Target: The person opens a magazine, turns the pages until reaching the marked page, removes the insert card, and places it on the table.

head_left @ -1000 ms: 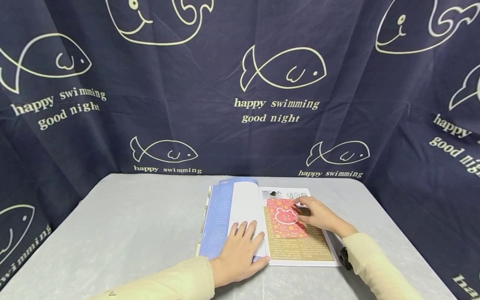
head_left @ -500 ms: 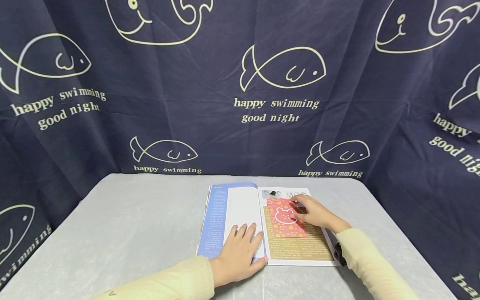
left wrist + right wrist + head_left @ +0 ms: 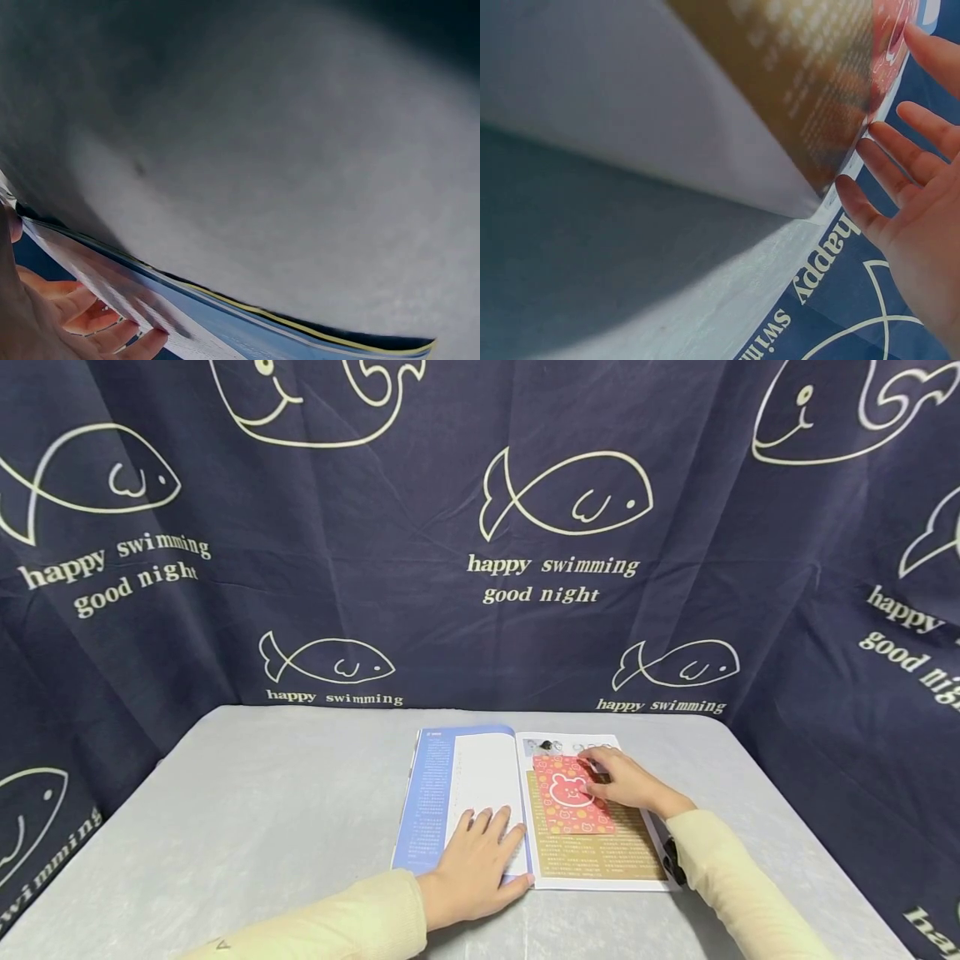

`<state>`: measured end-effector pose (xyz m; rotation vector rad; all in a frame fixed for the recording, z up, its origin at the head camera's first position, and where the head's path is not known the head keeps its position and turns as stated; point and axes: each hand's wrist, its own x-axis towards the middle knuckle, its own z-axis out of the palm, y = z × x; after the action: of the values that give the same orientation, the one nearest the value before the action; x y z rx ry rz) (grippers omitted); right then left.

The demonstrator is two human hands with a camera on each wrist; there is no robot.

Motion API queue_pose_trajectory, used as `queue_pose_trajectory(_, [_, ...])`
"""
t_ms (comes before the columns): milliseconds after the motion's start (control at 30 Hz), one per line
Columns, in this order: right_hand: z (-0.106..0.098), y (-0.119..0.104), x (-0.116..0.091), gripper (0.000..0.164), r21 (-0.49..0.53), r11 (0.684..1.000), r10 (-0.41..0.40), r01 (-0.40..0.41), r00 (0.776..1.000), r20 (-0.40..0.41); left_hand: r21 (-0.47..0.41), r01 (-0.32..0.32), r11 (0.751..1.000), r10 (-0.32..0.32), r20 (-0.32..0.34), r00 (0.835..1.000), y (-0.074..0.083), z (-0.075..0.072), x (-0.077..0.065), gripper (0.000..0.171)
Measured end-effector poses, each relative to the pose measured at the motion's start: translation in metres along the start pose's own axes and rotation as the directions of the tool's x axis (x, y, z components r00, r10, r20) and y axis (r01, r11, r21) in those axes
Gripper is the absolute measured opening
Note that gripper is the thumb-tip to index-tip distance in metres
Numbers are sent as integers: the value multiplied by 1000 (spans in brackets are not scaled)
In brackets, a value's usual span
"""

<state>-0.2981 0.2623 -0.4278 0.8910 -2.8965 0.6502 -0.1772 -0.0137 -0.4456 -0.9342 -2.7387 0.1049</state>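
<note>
An open magazine (image 3: 592, 864) lies on the grey table, its left page blue and white, its right page brown with text. My left hand (image 3: 474, 864) rests spread on the lower part of the left page, thumb by the spine. In the left wrist view, the fingers (image 3: 112, 336) lie nearly straight on the white of the page. A flat red card (image 3: 558, 814) printed with a bear sits on the right page. My right hand (image 3: 628, 783) rests over the card's right edge, thumb on the bear. In the right wrist view, the fingers (image 3: 900, 154) are loosely extended.
The grey-covered table (image 3: 285, 802) spreads around the magazine. A dark blue curtain (image 3: 435, 610) with fish drawings and lettering hangs behind it and at both sides. A small black device (image 3: 671, 860) sits at the right wrist.
The raised blue leaf has settled flat onto the left side under the left hand. The right hand has shifted slightly left over the red card, which stays in place.
</note>
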Motion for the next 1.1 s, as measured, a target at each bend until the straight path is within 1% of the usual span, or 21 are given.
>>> queue_pose_trajectory(133, [-1, 1, 2, 46, 0, 1000, -14, 14, 1000, 1, -8, -1, 1000, 1, 8, 1000, 0, 0, 1, 64])
queue_pose_trajectory(233, [-2, 1, 3, 47, 26, 1000, -18, 18, 1000, 7, -19, -6, 1000, 6, 12, 1000, -1, -1, 1, 64])
queue_pose_trajectory(400, [-5, 1, 4, 51, 70, 998, 7, -10, 999, 38, -43, -16, 999, 16, 16, 1000, -2, -2, 2, 63])
queue_pose_trajectory(667, [-4, 5, 6, 54, 44, 999, 28, -30, 999, 39, -44, -34, 998, 33, -8, 999, -4, 1, 2, 63])
queue_pose_trajectory(867, [-4, 5, 8, 54, 33, 999, 21, -22, 999, 28, -34, -39, 999, 39, 9, 999, -4, 0, 2, 64])
queue_pose_trajectory(1100, [-5, 5, 12, 56, 44, 999, 5, -6, 1000, 20, -32, -44, 999, 44, 14, 999, -5, -1, 1, 64])
